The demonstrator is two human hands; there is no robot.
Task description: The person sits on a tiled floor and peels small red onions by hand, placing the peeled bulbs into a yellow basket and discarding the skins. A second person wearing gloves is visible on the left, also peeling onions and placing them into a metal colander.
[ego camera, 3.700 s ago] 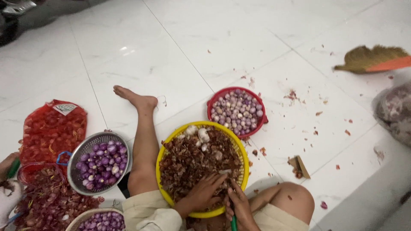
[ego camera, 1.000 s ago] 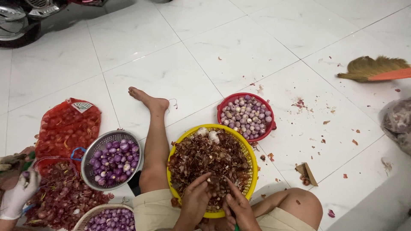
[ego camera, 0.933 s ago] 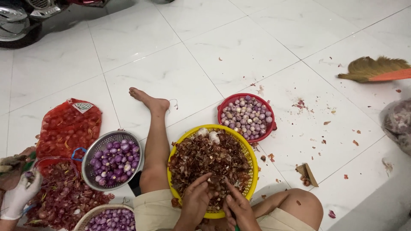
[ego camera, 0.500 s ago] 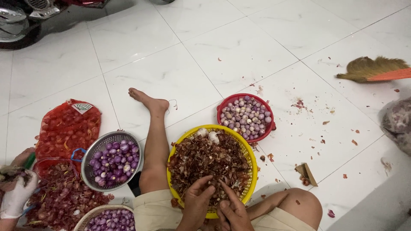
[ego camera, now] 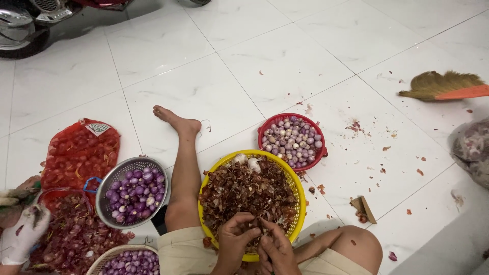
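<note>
Nearest, left hand (ego camera: 235,243) and right hand (ego camera: 277,249) meeting over the near rim of the yellow basket (ego camera: 297,179), fingers curled together around something small among the skins — too hidden to name, so grip uncertain. Basket heaped with dry reddish-brown shallot skins (ego camera: 244,191), wedged between bent knees on the white tiled floor (ego camera: 214,76). To the left, metal colander (ego camera: 116,178) of purple peeled shallots, beside a red mesh sack (ego camera: 76,153); a co-worker's gloved hand (ego camera: 20,237) at the edge. Farther out, red basket (ego camera: 265,133) of pale peeled shallots — beyond it, a broom (ego camera: 440,85).
</note>
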